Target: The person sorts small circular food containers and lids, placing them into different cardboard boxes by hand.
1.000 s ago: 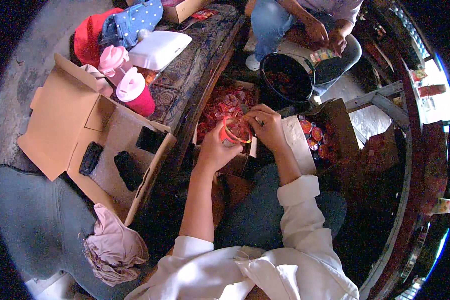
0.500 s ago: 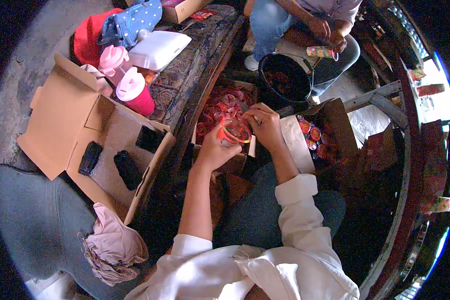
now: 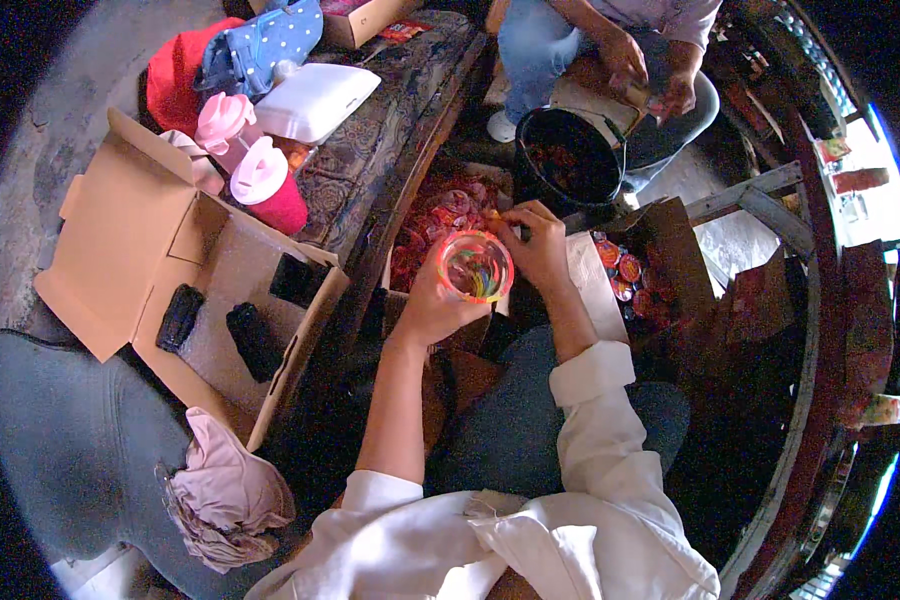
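My left hand (image 3: 432, 305) grips a small round container (image 3: 475, 267) with a red rim and colourful contents, its top turned toward the camera. My right hand (image 3: 537, 243) pinches at the container's upper right rim, fingers bent over it. Both hands hover above a cardboard box (image 3: 398, 287) full of several similar red round containers (image 3: 440, 215). My white sleeves and blue trousers fill the lower middle of the view.
A black bucket (image 3: 570, 160) stands beyond my hands, with another seated person (image 3: 610, 60) behind it. A second box of round containers (image 3: 625, 275) lies to the right. An open cardboard box (image 3: 150, 260) with dark items, pink cups (image 3: 265, 180) and a white foam box (image 3: 315, 100) lie left.
The container has tipped so its top now faces the camera. My right hand has shifted along its rim. The other person's hands have moved slightly.
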Available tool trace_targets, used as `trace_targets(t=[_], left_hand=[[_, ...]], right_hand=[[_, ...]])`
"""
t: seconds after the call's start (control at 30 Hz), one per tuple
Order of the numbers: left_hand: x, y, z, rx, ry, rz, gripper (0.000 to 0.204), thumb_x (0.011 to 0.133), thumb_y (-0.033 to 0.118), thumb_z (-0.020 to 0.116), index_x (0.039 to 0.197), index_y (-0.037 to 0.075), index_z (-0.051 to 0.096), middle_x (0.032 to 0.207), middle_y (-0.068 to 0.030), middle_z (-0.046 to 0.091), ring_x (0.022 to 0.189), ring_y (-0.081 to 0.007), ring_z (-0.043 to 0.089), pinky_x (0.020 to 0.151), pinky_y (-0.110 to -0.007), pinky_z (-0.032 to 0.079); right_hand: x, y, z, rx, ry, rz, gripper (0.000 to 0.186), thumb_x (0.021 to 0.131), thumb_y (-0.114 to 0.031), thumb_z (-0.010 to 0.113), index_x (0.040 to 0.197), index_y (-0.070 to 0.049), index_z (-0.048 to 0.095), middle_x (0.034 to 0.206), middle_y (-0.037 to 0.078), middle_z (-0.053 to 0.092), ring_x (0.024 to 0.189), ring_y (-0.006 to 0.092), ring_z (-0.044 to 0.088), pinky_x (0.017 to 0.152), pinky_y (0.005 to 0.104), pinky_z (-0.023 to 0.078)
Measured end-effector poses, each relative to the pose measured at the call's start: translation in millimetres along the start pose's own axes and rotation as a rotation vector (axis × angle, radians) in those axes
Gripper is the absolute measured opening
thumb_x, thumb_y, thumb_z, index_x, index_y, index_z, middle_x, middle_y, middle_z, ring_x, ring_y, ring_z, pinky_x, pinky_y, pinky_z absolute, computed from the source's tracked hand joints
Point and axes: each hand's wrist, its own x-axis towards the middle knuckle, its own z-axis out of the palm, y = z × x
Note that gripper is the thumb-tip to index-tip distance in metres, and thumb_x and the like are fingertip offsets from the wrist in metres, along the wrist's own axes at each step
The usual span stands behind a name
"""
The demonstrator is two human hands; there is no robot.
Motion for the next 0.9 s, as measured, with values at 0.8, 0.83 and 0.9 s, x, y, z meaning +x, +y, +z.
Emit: trace_targets(t=[0.8, 0.83, 0.9], left_hand=[[2.8, -6.1, 0.9, -0.054, 0.048, 0.101, 0.056, 0.058, 0.004, 0.072, 0.109, 0.003, 0.048, 0.108, -0.0074, 0.050, 0.101, -0.0167, 0.050, 0.090, -0.030, 0.039], [2.8, -5.8, 0.4, -0.049, 0.044, 0.110, 0.056, 0.059, 0.005, 0.072, 0.109, 0.003, 0.048, 0.108, -0.0072, 0.050, 0.100, -0.0166, 0.051, 0.090, -0.030, 0.039], [3.4, -8.7, 0.3, -0.056, 0.051, 0.111, 0.060, 0.058, 0.005, 0.074, 0.111, 0.004, 0.047, 0.108, -0.0068, 0.052, 0.101, -0.0165, 0.051, 0.090, -0.031, 0.039]], right_hand=[[0.2, -1.2, 6.2, -0.007, 0.012, 0.112, 0.024, 0.056, -0.008, 0.072, 0.079, -0.002, 0.066, 0.078, 0.013, 0.061, 0.071, 0.0234, 0.060, 0.065, 0.0293, 0.047], [0.0, -2.6, 6.5, 0.004, 0.005, 0.127, 0.025, 0.055, -0.007, 0.072, 0.079, -0.002, 0.066, 0.078, 0.012, 0.061, 0.071, 0.0232, 0.060, 0.065, 0.0292, 0.047], [0.0, -1.5, 8.5, -0.015, 0.034, 0.101, 0.019, 0.055, -0.007, 0.072, 0.072, -0.003, 0.064, 0.074, 0.011, 0.059, 0.068, 0.0252, 0.059, 0.062, 0.0315, 0.048]])
